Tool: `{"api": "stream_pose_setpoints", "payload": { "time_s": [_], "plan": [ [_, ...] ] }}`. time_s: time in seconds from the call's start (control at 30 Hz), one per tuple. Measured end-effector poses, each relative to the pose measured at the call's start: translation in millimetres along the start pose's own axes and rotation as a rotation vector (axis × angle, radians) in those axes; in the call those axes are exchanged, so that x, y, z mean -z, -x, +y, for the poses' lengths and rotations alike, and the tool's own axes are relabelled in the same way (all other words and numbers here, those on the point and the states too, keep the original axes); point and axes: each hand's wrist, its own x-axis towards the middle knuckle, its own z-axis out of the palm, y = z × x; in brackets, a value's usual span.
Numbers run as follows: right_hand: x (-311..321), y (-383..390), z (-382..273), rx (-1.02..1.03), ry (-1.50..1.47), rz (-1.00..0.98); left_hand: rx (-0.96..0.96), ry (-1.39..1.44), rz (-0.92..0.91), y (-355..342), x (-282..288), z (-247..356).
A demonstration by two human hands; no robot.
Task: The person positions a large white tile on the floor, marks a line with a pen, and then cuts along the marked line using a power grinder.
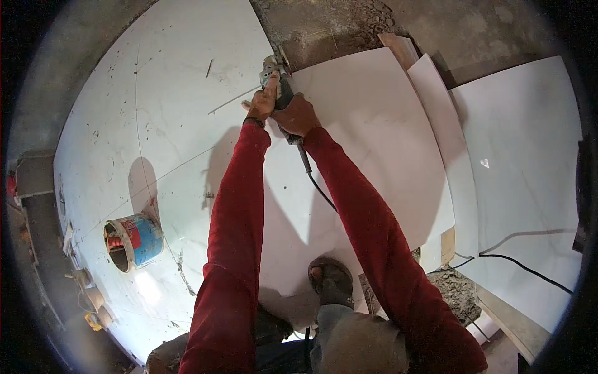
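Both my hands are on a grey, dusty angle grinder (pixel 284 95), far out in front of me. My left hand (pixel 264 101) grips its front part, with a finger stretched along the metal head. Behind it, my right hand (pixel 298 116) is wrapped round the body. The grinder's head is at the far edge of the large white tiles (pixel 367 124), close to a strip of rough ground (pixel 324 37). Its disc cannot be made out clearly. A black cord (pixel 321 189) runs back from the grinder and passes under my right forearm.
A blue and red bucket (pixel 147 238) with something red inside stands on the tiles to the left. At the right are cut tile strips (pixel 439 112), a loose white tile (pixel 517 168) and a dark cable (pixel 529 269). Rubble (pixel 458 293) lies near my right elbow.
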Motion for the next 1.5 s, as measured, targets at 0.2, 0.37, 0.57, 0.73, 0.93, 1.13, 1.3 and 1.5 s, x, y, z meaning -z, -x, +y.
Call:
{"api": "stream_pose_setpoints", "payload": {
  "time_s": [0.2,0.37,0.57,0.73,0.93,1.13,1.3,1.5],
  "plan": [
    [0,-2,-1,-0.013,0.012,-0.016,-0.059,-0.092,-0.011,-7,0,-10],
    [1,-8,20,-0.035,0.028,-0.004,-0.051,-0.135,-0.08,-9,-16,-6],
    [-5,3,-21,0.027,-0.038,-0.162,-0.15,-0.039,-0.058,-34,10,-63],
    [2,-1,-3,-0.031,0.025,-0.025,-0.014,-0.009,-0.081,-23,-8,-25],
    [10,7,-4,-0.043,0.042,-0.023,0.101,-0.056,-0.097,-17,-13,-11],
    [-3,6,-12,-0.001,0.055,0.003,-0.232,-0.11,-0.002,-35,-9,-57],
    [8,11,3,-0.036,-0.012,0.01,-0.13,-0.157,-0.071,-15,-22,-31],
    [4,12,0,-0.03,-0.035,-0.014,-0.135,-0.13,-0.105,-8,-11,-29]
  ]
}}
